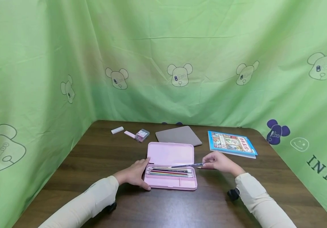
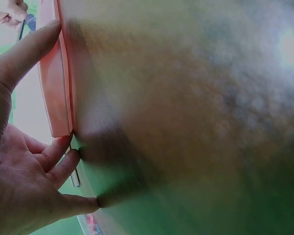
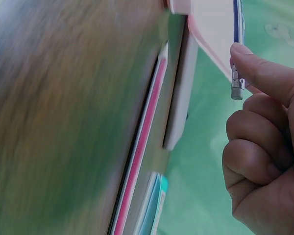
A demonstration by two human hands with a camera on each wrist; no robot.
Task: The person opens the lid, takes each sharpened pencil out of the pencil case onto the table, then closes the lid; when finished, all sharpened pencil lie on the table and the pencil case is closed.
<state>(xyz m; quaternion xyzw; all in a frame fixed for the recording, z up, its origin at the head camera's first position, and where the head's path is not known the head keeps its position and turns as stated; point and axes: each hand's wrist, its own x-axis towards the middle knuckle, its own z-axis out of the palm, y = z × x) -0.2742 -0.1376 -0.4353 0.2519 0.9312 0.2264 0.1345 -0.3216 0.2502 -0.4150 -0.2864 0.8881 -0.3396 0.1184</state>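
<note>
A person in cream sleeves works at a dark wooden table, with a pink pencil case lying open in front of them, its lid folded back on the far side. The left hand is at the case's left end, fingers spread wide, the thumb touching the near edge and fingertips against the end. The right hand pinches a dark pencil between thumb and forefinger near the eraser end, its other fingers tucked in; the pencil's far end reaches over the case, along the back of the tray. Several pencils lie side by side in the long rear compartment, while the nearer part is split by a divider. A pink-striped pencil lies on the table beneath the right hand, just right of the case, its point towards it. Behind the lid I see a flat grey slab, and to its right a blue-edged book. Over to the left sit a small clear box, a pink strip beside it, and a white block. Green cloth printed with bear heads hangs around the table.
</note>
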